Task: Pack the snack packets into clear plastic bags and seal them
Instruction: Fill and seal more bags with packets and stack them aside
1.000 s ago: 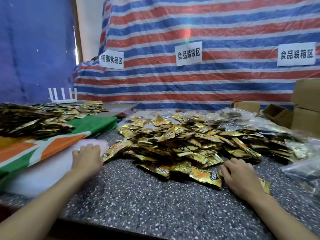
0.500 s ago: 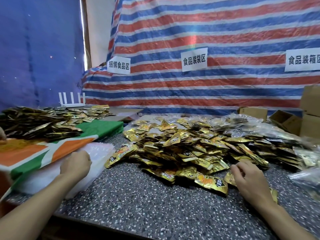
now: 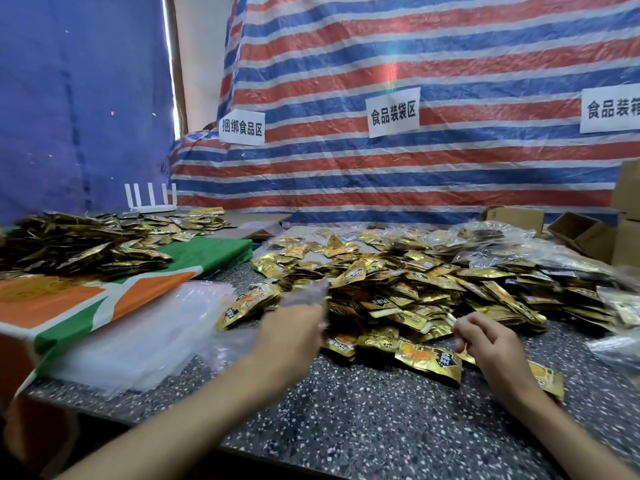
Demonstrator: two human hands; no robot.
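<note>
Over the pile's near edge, the left hand has swung in from the bag stack, blurred, apparently pinching one clear bag, so filling can begin. The right hand has lifted, fingers curled, beside the packets; whether it grips one I cannot tell. Wall signs read 捆绑食品区, 食品装袋区 and a cut-off 食品装箱.
</note>
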